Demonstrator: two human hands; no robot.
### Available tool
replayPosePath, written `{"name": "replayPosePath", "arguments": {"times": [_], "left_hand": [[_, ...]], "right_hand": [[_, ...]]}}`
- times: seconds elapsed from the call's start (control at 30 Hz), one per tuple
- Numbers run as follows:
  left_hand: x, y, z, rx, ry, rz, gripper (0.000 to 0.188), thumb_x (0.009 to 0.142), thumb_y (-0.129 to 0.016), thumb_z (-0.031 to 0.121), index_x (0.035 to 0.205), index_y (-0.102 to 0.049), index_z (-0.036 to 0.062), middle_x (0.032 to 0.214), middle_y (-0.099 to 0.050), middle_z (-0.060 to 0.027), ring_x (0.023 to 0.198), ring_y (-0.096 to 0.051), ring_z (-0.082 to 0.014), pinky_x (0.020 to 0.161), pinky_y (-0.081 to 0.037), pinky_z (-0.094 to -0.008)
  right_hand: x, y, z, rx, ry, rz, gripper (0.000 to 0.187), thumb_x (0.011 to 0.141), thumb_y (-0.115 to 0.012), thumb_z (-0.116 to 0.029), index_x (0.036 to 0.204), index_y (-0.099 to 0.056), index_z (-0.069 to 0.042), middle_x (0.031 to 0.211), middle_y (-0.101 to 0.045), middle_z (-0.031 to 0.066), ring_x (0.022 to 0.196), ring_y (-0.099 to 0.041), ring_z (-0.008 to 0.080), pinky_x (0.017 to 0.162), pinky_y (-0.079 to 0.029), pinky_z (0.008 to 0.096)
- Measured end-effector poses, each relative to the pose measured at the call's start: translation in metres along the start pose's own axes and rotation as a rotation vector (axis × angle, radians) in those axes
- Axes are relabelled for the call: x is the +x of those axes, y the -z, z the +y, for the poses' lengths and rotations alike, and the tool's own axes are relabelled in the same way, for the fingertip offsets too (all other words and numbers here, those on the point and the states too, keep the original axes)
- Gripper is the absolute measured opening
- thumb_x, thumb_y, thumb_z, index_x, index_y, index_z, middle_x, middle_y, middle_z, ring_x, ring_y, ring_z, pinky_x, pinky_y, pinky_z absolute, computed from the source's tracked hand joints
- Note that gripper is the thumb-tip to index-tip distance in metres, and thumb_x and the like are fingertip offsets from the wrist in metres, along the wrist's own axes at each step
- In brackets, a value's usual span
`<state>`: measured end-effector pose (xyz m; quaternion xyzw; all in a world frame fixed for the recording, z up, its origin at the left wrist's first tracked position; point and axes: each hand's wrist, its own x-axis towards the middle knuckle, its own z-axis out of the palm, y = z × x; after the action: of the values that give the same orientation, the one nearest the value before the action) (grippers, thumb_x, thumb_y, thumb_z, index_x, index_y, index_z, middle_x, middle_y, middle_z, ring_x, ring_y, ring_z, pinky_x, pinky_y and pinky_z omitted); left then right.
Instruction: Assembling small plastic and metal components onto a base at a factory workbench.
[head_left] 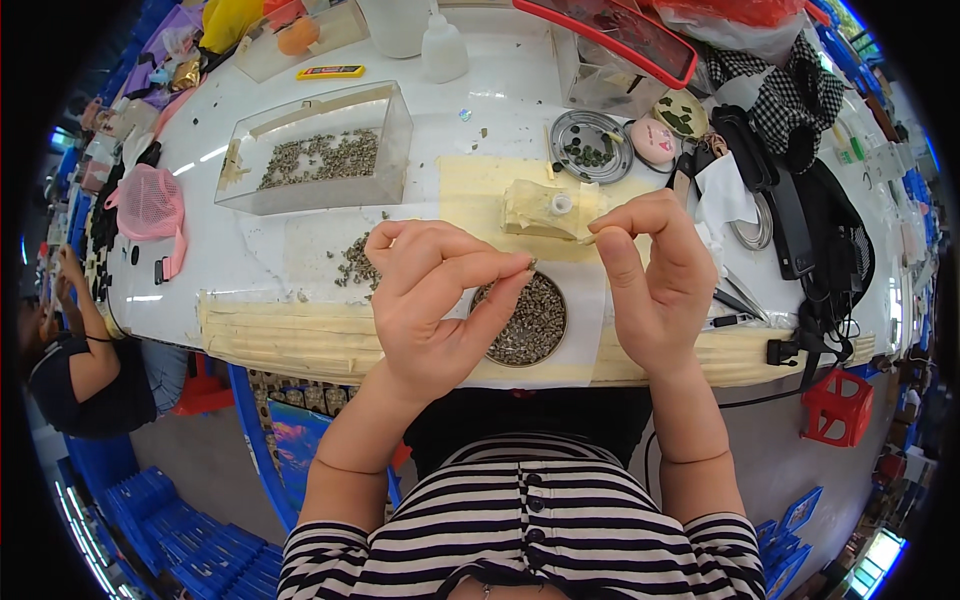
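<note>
A glossy white worktop (210, 260) fills the middle of the frame, its front edge padded with yellowish tape (290, 325). Grey floor (230, 470) shows below, with blue crates (190, 530) lower left, a red stool (838, 408) lower right and another person (100, 375) at the left edge. White surface runs between the clear tray (310, 198), upper left, and the taped edge; black straps and cables (800, 230) crowd the right.

At centre, the left hand (435, 300) pinches its fingers together on a tiny metal piece (531, 265) above a round dish (567, 320). The right hand's (655, 280) fingers close on a pale sliver (588, 240) beside the tape-wrapped block (535, 212); contact between these two is unclear.
</note>
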<state>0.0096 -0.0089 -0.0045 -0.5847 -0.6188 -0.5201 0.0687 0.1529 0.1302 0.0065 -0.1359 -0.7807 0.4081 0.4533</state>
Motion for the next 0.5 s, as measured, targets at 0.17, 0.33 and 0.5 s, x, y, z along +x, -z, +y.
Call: {"name": "replayPosePath", "arguments": {"times": [0.17,0.33,0.5], "left_hand": [[0.0004,-0.0001,-0.0002,-0.005,-0.006,0.007,0.02,0.072,-0.079,-0.002,0.09,-0.073,0.0051,0.083,-0.064,-0.0023,0.078,-0.056,-0.0177,0.081,-0.033,-0.0335],[-0.0003,-0.0003,-0.0013,-0.006,-0.009,0.012,0.02,0.072,-0.079,-0.002,0.09,-0.072,0.005,0.083,-0.064,-0.0024,0.078,-0.056,-0.0173,0.081,-0.032,-0.0337],[-0.0005,-0.0025,-0.0002,-0.012,0.042,0.045,0.021,0.071,-0.081,0.004,0.089,-0.075,0.0132,0.079,-0.065,0.0034,0.077,-0.058,-0.0144,0.084,-0.031,-0.0325]], "right_hand": [[0.0002,0.0002,-0.0003,0.001,-0.008,0.008,0.009,0.087,-0.072,-0.006,0.086,-0.065,-0.001,0.079,-0.062,0.0064,0.072,-0.055,0.0167,0.066,-0.046,0.0273],[0.0001,0.0005,0.0014,0.003,-0.006,0.01,0.009,0.088,-0.071,-0.006,0.086,-0.064,0.0,0.079,-0.062,0.0066,0.072,-0.054,0.0164,0.066,-0.045,0.027],[-0.0013,0.0019,0.0013,0.071,-0.086,0.019,0.009,0.089,-0.07,-0.006,0.086,-0.064,0.0,0.079,-0.062,0.0065,0.073,-0.054,0.0158,0.068,-0.044,0.0259]]}}
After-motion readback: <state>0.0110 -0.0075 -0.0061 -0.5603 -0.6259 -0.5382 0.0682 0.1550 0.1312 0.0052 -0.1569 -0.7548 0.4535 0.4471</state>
